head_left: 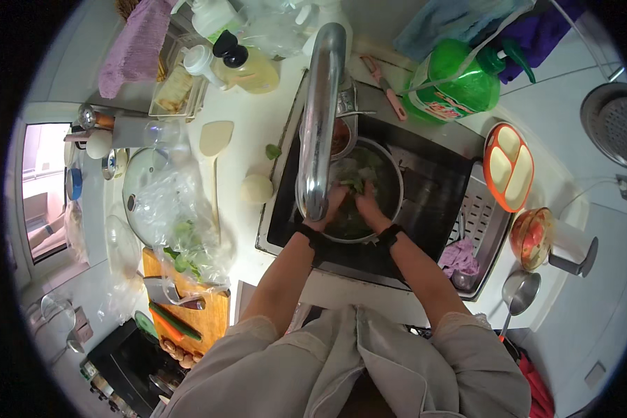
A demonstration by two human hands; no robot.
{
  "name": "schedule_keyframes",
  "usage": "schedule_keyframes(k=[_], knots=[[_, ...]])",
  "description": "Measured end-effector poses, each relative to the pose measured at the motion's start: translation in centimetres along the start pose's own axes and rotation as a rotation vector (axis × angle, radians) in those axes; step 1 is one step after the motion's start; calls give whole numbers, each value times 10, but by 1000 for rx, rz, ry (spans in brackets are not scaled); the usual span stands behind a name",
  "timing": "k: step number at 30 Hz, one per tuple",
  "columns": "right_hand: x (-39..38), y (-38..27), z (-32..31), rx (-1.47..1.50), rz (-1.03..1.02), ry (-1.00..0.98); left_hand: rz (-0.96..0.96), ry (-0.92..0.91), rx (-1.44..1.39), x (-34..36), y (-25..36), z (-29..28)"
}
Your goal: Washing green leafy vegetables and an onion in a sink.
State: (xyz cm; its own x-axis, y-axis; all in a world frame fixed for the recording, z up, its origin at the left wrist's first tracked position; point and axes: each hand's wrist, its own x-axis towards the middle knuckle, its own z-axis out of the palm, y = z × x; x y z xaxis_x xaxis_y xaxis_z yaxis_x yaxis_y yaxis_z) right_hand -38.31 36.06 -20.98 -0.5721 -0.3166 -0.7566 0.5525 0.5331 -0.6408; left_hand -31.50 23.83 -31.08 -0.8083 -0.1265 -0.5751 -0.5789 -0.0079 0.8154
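Observation:
Both of my hands are down inside a round metal basin (399, 182) of water in the dark sink (425, 202). Green leafy vegetables (356, 182) are bunched between my fingers at the middle of the basin. My left hand (336, 202) closes on the leaves from the left, partly hidden behind the tall chrome faucet (322, 104). From the right, my right hand (370, 209) grips the same bunch. More greens lie blurred under the water. A dark band circles each wrist. Just behind the basin stands a smaller metal container (341, 136) with something reddish in it.
Left of the sink are a round white vegetable (256, 189), a spatula (217, 143), a plastic bag of greens (181, 240), and a cutting board (219, 306) with a cleaver (166, 291) and a carrot (166, 322). A drain tray (482, 209), green soap bottle (453, 83) and divided plate (508, 167) sit right.

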Motion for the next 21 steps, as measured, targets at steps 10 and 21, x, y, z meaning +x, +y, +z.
schedule_keyframes(k=[10,21], knots=[[-58,-23,24,329,-246,-531,-321,327,-631,-71,94,-29],[59,25,-63,-540,-577,334,-280,494,-702,-128,125,-49]])
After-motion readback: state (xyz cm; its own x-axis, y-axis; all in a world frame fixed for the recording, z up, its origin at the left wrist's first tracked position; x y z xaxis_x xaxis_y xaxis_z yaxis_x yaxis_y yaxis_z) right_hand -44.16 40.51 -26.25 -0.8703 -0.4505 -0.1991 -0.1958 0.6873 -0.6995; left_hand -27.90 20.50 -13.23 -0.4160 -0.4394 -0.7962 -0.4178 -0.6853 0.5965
